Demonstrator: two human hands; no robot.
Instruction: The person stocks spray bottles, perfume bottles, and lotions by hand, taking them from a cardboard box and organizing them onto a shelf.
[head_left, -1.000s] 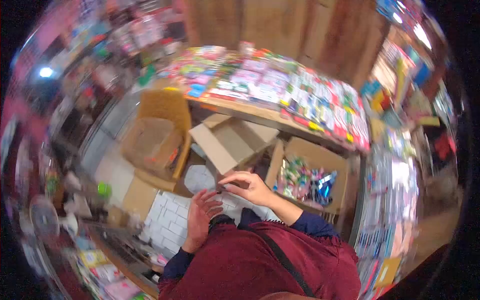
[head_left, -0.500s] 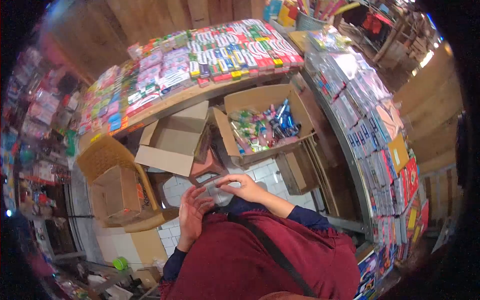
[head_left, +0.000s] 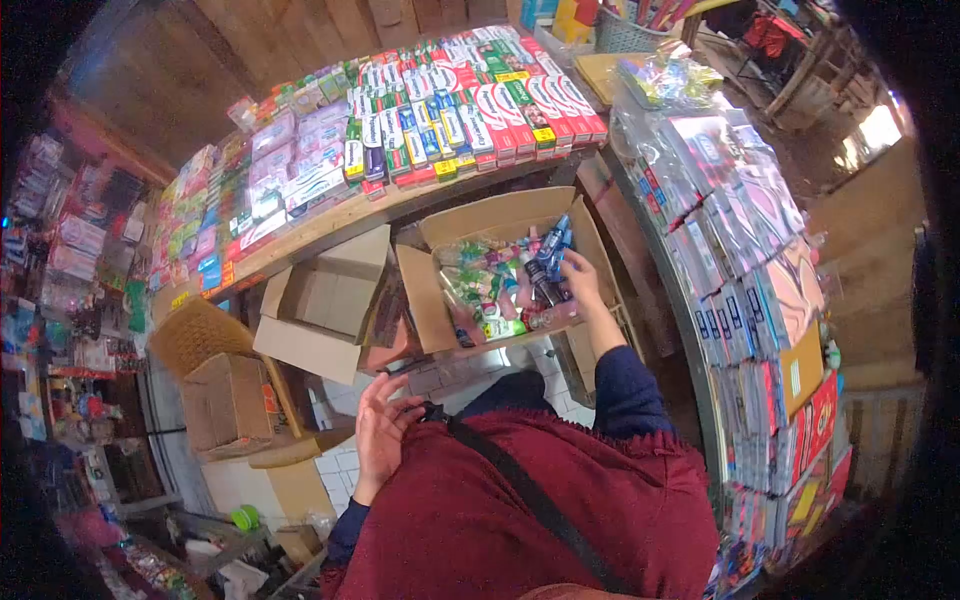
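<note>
My right hand (head_left: 581, 279) reaches into an open cardboard box (head_left: 440, 300) full of small colourful packets (head_left: 490, 275) and touches a blue packet (head_left: 552, 250) at the box's right side; whether the fingers grip it I cannot tell. My left hand (head_left: 378, 432) is held up near my chest, palm turned inward with fingers apart, holding nothing. I wear a dark red top with a black strap across it.
A second open cardboard box (head_left: 320, 300) stands left of the first, and a smaller one (head_left: 232, 400) sits on a wicker chair (head_left: 200, 335). Wooden counters (head_left: 330, 225) with rows of boxed goods (head_left: 450, 110) run behind; hanging packets (head_left: 745, 260) fill the right.
My right hand left the space in front of my chest and stretched forward into the box of packets. The left hand stayed near my chest. The view turned right.
</note>
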